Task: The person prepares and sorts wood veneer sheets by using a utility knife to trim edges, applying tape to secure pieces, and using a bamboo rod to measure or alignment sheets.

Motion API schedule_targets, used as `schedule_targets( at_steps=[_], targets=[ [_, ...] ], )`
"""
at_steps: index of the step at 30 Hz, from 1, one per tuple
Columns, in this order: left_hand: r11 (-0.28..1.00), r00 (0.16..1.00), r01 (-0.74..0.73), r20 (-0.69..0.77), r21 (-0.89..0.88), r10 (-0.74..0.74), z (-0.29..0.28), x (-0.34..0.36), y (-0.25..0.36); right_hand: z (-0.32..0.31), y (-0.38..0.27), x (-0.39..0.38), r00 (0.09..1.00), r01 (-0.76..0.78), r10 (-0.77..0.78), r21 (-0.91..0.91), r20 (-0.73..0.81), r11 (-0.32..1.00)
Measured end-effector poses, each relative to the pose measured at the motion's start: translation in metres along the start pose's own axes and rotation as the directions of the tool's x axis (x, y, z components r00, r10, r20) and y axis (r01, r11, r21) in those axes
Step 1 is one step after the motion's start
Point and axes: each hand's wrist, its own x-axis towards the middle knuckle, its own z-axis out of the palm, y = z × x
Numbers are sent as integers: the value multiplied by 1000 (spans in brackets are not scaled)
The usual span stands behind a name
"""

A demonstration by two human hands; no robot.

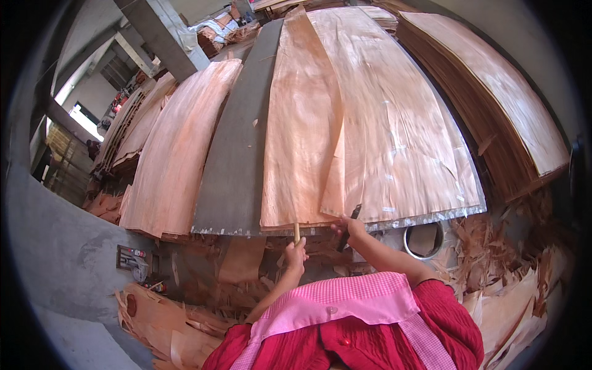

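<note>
My left hand [295, 254] is closed round a narrow pale wooden stick [296, 231] upright at the near edge of a long pinkish veneer sheet [299, 154]. My right hand [348, 227] grips a dark flat blade-like tool [353, 217] at the edge of a wider, wrinkled veneer sheet [401, 142] that carries small pale tape pieces. The two sheets overlap in the middle, and both lie on a grey board [231, 154] that shows at the left and along the front edge.
More veneer stacks [163, 154] stand left and far right [505, 92]. A concrete pillar [166, 43] rises at the back left. Below the bench are torn veneer scraps [505, 290], a round metal container [423, 240] and a small rack [131, 258] by the grey wall.
</note>
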Motion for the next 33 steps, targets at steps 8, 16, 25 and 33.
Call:
schedule_targets(
  at_steps=[8, 16, 25, 33],
  targets=[
    [634, 896, -438, 369, 637, 248, 51, -55, 60, 41, -34, -57, 886, 463, -307, -634, 346, 620],
    [509, 570, -759, 791, 406, 220, 121, -94, 52, 4, -123, -80, 936, 330, -351, -380, 14, 864],
    [-325, -3, -758, 495, 566, 869, 243, -51, 59, -179, -248, -143, 887, 453, -456, -313, 66, 835],
    [223, 665, -744, 665, 630, 340, 433, 84, 65, -317, -374, -198, 889, 458, -424, -277, 175, 845]
  ],
)
